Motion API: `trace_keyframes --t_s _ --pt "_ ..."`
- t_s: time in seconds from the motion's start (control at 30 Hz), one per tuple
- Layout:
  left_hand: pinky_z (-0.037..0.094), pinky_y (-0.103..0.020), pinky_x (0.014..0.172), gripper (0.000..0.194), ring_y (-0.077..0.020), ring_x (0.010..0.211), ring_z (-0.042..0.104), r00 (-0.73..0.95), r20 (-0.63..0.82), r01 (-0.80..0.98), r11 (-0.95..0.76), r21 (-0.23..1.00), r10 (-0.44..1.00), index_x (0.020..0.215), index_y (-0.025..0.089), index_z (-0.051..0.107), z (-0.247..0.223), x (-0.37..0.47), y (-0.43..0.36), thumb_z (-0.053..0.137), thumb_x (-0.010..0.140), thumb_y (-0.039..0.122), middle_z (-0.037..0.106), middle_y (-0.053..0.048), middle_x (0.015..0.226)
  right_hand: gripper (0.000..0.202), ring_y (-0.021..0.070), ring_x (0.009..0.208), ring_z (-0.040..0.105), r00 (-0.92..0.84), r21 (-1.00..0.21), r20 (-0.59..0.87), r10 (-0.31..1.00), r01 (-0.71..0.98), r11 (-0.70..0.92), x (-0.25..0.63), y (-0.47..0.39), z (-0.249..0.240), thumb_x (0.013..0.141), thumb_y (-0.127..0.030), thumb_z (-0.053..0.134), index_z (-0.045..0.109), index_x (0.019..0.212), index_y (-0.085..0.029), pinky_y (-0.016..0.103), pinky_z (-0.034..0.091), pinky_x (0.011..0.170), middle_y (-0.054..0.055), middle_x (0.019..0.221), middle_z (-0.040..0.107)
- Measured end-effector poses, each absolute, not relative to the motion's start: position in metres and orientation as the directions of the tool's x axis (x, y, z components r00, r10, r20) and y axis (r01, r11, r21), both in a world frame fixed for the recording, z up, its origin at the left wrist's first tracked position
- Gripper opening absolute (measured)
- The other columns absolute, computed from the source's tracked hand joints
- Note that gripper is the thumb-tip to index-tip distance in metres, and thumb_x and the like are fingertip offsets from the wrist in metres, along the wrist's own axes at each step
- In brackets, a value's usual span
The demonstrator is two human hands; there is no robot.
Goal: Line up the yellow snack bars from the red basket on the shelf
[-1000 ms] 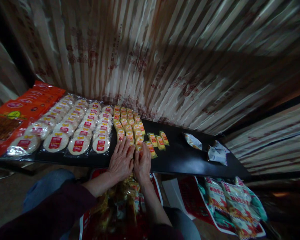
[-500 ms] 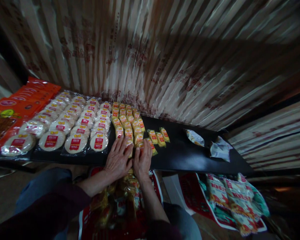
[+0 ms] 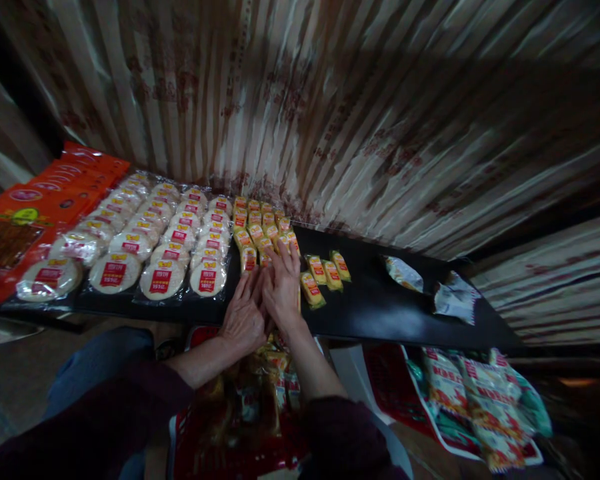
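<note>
My left hand (image 3: 244, 315) lies palm down at the front edge of the black shelf (image 3: 375, 313), fingers stretched forward at the near end of the rows of small yellow wrapped cakes (image 3: 256, 232). Beside it, partly crossing its thumb side, my right hand (image 3: 282, 287) reaches further in, its extended fingertips touching the cakes in the right-hand rows. What lies under both palms is hidden. Just right of my right hand, several loose yellow cakes (image 3: 332, 275) rest apart from the rows.
Left of the cakes are rows of round wrapped rice crackers (image 3: 165, 272), then orange packets (image 3: 23, 217). Two white packets (image 3: 455, 298) lie at the right. Below are a red basket (image 3: 180, 427) of wrapped snacks and another basket (image 3: 433, 420) with white-and-red bags. A striped curtain (image 3: 300, 120) hangs behind.
My right hand has moved forward and left over the cakes, closer to my left hand. My left hand has drawn slightly back. The view has shifted, moving the shelf rightward in the picture.
</note>
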State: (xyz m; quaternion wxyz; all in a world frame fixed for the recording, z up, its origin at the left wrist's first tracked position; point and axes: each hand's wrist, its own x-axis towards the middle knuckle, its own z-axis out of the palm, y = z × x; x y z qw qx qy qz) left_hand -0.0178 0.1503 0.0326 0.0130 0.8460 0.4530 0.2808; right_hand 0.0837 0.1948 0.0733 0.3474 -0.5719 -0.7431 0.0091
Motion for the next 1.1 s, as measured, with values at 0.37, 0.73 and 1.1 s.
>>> trace_keyframes --t_s 0.37,0.73,1.1 --pt "0.023 -0.054 0.112 0.055 -0.0358 0.137 0.028 0.455 0.431 0.768 -0.589 0.254 0.779 0.131 0.011 0.048 0.031 -0.024 0.152 0.049 0.084 0.038 0.043 -0.019 0.14 0.025 0.0248 0.109 0.047 -0.497 -0.125 0.177 0.849 0.845 0.521 0.057 0.271 0.082 0.083 -0.01 0.049 0.068 0.097 -0.018 0.039 0.037 0.094 0.01 0.099 0.067" --pt "0.027 -0.05 0.112 0.06 -0.0319 0.138 0.028 0.425 0.445 0.782 -0.567 0.258 0.788 0.138 0.007 0.038 0.026 -0.033 0.16 0.05 0.081 0.021 0.039 -0.021 0.143 0.024 0.0206 0.108 0.052 -0.469 -0.222 0.251 0.847 0.823 0.522 0.051 0.282 0.087 0.092 -0.022 0.046 0.067 0.102 -0.018 0.036 0.035 0.098 0.008 0.103 0.068" --pt "0.021 -0.053 0.114 0.071 -0.0359 0.142 0.012 0.399 0.415 0.796 -0.534 0.287 0.818 0.14 0.004 0.034 0.032 -0.035 0.16 0.056 0.076 0.024 0.023 -0.023 0.151 0.038 0.0293 0.129 0.036 -0.474 -0.084 0.095 0.875 0.872 0.481 0.043 0.303 0.09 0.097 -0.037 0.034 0.063 0.113 -0.019 0.052 0.018 0.106 0.009 0.119 0.064"
